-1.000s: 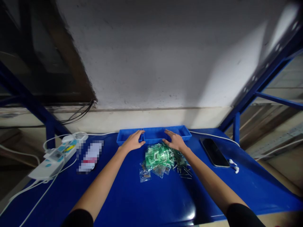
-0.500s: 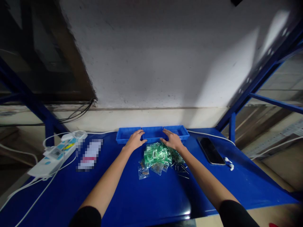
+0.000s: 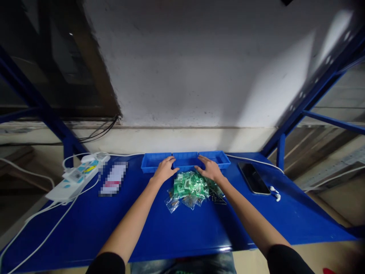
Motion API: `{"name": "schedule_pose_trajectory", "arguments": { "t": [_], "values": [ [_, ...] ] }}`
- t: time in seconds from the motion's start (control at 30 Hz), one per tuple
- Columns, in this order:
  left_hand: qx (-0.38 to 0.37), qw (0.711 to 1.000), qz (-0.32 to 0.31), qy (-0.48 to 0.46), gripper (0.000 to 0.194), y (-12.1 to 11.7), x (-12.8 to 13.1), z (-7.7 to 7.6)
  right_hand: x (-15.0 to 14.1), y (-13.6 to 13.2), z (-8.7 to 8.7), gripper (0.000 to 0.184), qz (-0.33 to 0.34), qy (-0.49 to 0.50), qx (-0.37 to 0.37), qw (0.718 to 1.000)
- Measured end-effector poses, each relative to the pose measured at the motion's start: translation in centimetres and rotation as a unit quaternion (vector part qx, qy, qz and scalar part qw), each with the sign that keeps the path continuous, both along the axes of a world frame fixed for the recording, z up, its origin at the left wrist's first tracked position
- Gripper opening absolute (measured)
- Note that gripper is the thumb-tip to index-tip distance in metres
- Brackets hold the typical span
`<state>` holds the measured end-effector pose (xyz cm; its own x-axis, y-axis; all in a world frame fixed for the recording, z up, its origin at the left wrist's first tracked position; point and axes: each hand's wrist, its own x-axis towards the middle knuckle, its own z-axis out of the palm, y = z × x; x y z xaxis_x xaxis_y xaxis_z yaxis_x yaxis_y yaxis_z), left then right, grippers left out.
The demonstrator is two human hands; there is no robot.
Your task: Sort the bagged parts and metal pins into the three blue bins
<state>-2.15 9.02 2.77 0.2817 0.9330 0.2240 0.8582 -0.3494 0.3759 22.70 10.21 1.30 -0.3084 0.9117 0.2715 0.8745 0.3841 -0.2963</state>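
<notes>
Nearest my view, my two forearms reach in over the blue table (image 3: 176, 232) toward the pile of green packets (image 3: 191, 185), with small clear bags (image 3: 173, 203) on its near side and thin dark pins (image 3: 218, 198) by its right edge. Just beyond the pile stands the row of blue bins (image 3: 185, 160); I have the left hand (image 3: 164, 169) and right hand (image 3: 209, 169) at its front, thumbs apart from the fingers, though I can't tell how firmly they touch. Well right of the pile lies a black phone (image 3: 253, 178), white earbuds (image 3: 275, 193) beside it; far left sits a white power strip (image 3: 76, 179).
</notes>
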Motion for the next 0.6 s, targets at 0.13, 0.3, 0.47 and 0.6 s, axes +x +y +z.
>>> {"name": "schedule_pose_trajectory", "arguments": {
  "t": [0.13,0.3,0.47,0.6],
  "values": [
    [0.0,1.0,0.007,0.007,0.044,-1.2,0.2,0.0,0.1,-0.9,-0.3,0.056,0.007,0.001,0.003,1.0],
    [-0.002,1.0,0.024,0.017,0.052,-2.0,0.9,0.6,0.5,-0.8,0.2,0.056,0.043,-0.005,-0.002,0.999],
    [0.107,0.992,0.054,-0.031,0.038,-7.1,3.2,2.2,0.0,-5.0,2.0,0.045,-0.021,0.084,0.112,0.99],
    [0.106,0.992,0.01,-0.061,0.028,-13.9,4.6,1.1,-1.4,-13.0,1.2,0.041,-0.013,0.08,0.126,0.989]
  ]
}}
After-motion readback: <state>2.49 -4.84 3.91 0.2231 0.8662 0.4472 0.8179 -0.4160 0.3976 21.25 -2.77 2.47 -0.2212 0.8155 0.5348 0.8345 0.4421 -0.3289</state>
